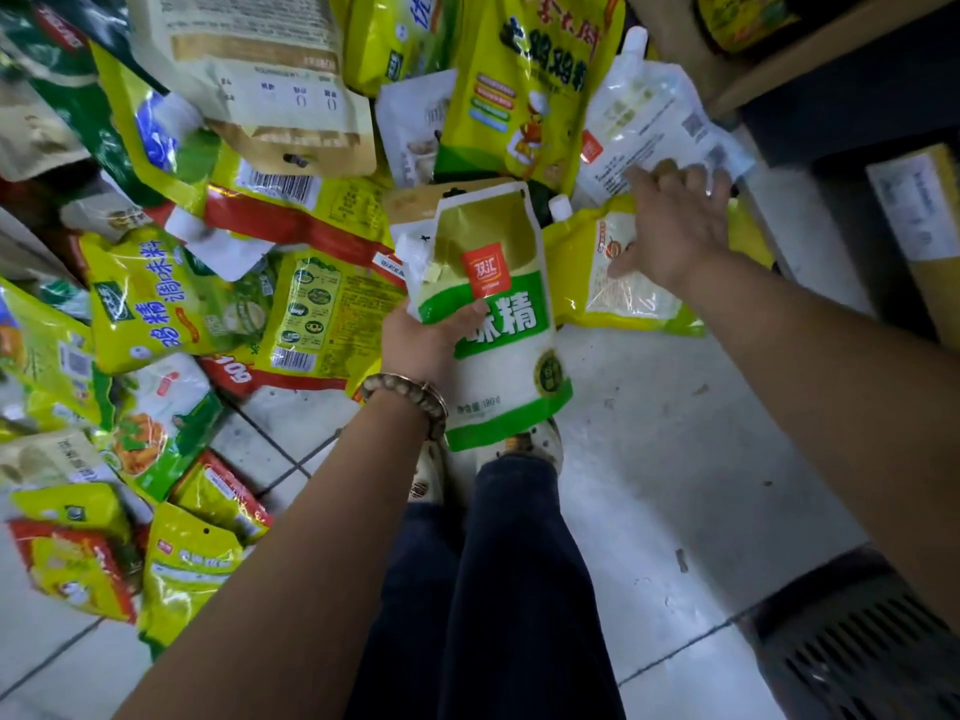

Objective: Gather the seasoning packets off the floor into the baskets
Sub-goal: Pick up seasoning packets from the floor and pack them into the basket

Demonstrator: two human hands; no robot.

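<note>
My left hand [423, 337] grips a green and white seasoning pouch [501, 356] with a red logo, held upright above my feet. My right hand [675, 226] reaches forward with fingers spread. It lies over a yellow packet [639, 298] on the floor, and its fingertips touch the lower edge of a white spouted pouch [649, 111]. A heap of several yellow, green and red packets [218, 304] covers the floor to the left and ahead. The corner of a dark slatted basket [862, 646] shows at the lower right.
Pale floor tiles [665, 459] lie bare around my feet and to the right. A wooden shelf [779, 54] rises at the top right, and a cardboard box [919, 210] stands at the right edge. My legs and shoes [524, 444] are below the held pouch.
</note>
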